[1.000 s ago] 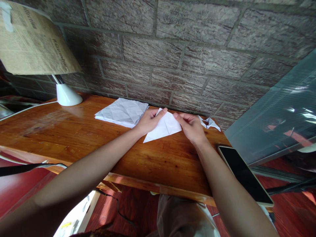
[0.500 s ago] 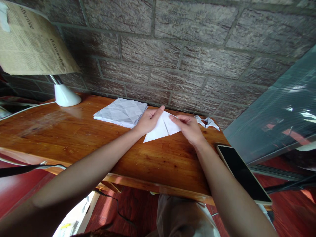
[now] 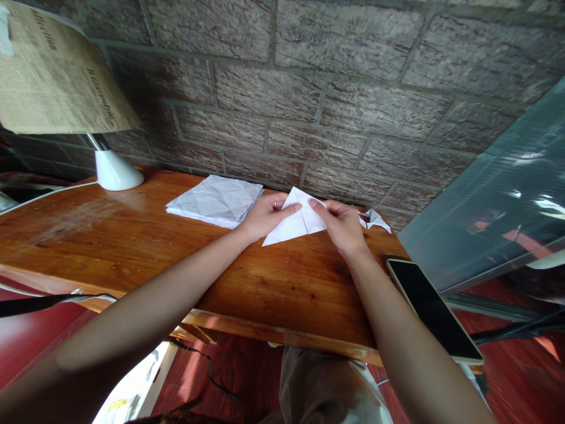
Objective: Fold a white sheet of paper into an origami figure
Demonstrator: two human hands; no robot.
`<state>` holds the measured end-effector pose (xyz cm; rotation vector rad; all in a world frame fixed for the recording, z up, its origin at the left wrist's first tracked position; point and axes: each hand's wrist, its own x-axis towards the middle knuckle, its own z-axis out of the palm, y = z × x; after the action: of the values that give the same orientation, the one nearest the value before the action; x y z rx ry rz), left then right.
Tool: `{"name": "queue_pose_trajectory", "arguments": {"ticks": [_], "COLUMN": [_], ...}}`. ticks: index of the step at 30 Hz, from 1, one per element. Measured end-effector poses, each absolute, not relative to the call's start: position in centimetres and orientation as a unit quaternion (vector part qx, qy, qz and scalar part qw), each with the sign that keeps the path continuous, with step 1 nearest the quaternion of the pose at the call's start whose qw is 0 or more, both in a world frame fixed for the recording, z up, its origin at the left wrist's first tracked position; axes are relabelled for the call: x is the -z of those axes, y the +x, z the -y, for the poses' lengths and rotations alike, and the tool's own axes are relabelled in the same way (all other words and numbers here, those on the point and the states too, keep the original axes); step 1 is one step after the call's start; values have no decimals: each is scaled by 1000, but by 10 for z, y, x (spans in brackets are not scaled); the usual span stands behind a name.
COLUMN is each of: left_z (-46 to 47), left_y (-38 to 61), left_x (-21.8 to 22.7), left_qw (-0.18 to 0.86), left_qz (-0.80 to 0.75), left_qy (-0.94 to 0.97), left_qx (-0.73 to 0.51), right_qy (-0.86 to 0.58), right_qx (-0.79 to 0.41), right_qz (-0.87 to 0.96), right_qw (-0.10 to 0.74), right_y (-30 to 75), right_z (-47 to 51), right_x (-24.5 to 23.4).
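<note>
A folded white paper (image 3: 295,224) is held just above the wooden table (image 3: 132,235), tilted up at its far edge. My left hand (image 3: 263,216) pinches its left side, thumb on top, with a ring on one finger. My right hand (image 3: 342,227) pinches its right side, fingers curled over the fold. Both hands meet near the paper's middle crease. A stack of creased white sheets (image 3: 218,200) lies just left of my left hand.
A small folded paper figure (image 3: 374,219) sits by the brick wall (image 3: 309,106) right of my right hand. A dark phone (image 3: 430,309) lies at the table's right edge. A lamp with a white base (image 3: 112,171) and newsprint shade (image 3: 57,76) stands far left.
The paper has been lifted off the table at its far edge and shifted slightly right and away. Both hands closed in toward the middle crease.
</note>
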<state>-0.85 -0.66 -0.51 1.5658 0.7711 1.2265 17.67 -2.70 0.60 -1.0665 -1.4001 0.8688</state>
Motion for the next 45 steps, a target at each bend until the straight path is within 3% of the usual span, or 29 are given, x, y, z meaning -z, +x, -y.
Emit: {"name": "queue_pose_trajectory", "arguments": {"ticks": [17, 31, 41, 45], "left_z": [2, 3, 4, 5], "left_y": [-9, -10, -7, -6], "left_x": [10, 10, 6, 5], "left_qw": [560, 557, 548, 539], "left_qz": [-275, -285, -307, -309], "left_qy": [609, 608, 568, 572], "left_qx": [-489, -489, -532, -536], "right_qy": [-456, -454, -457, -446], "right_qx": [-373, -326, -269, -334], "right_qz": [584, 635, 619, 572], "right_qw": [559, 533, 579, 601], "right_y": [175, 176, 175, 177], "right_z": [29, 27, 29, 27], "right_x": [-7, -4, -10, -10]}}
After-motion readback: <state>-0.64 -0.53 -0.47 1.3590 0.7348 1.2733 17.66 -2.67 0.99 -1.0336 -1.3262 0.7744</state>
